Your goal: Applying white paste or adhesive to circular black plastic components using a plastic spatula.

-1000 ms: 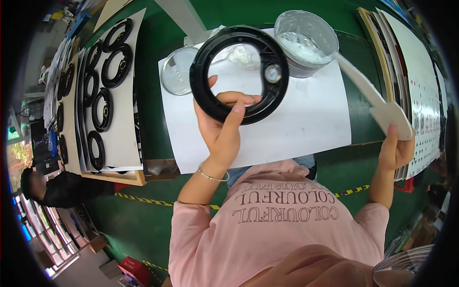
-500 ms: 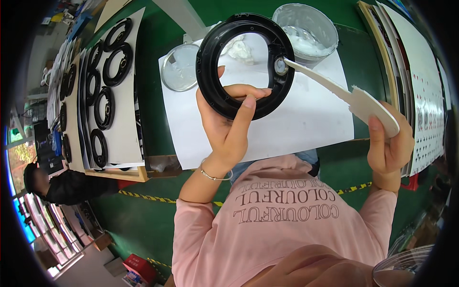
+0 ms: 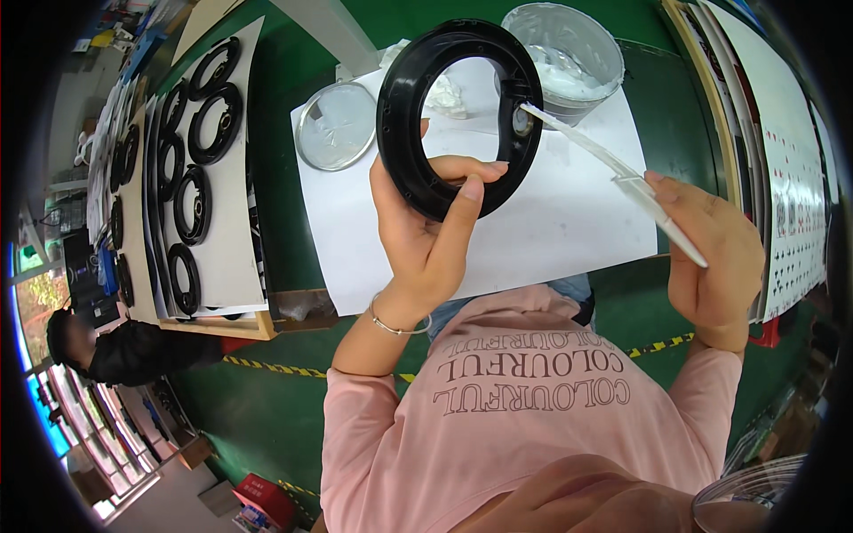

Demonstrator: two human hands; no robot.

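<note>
Turned edge-on since 0.5 s ago, white spatula (image 3: 635, 186) pinched in the right hand (image 3: 721, 249), its tip at the near side of 1 black ring (image 3: 407, 115), ring's lower rim pinched by the left hand (image 3: 428, 240), above white paper (image 3: 577, 213).

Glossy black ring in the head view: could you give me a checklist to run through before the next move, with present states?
1. Glossy black ring secured: ok; the left hand pinches its lower rim between thumb and fingers.
2. Flat white spatula under control: ok; the right hand grips its wide end.
3. Spatula tip at the small pale round spot on the ring: ok; it is right at the spot's edge.
4. Tip pressing on the spot: cannot tell from this angle.
5. Round translucent tub open, with white paste inside: ok.
6. Paste coverage on the spot: cannot tell; too small.
</note>
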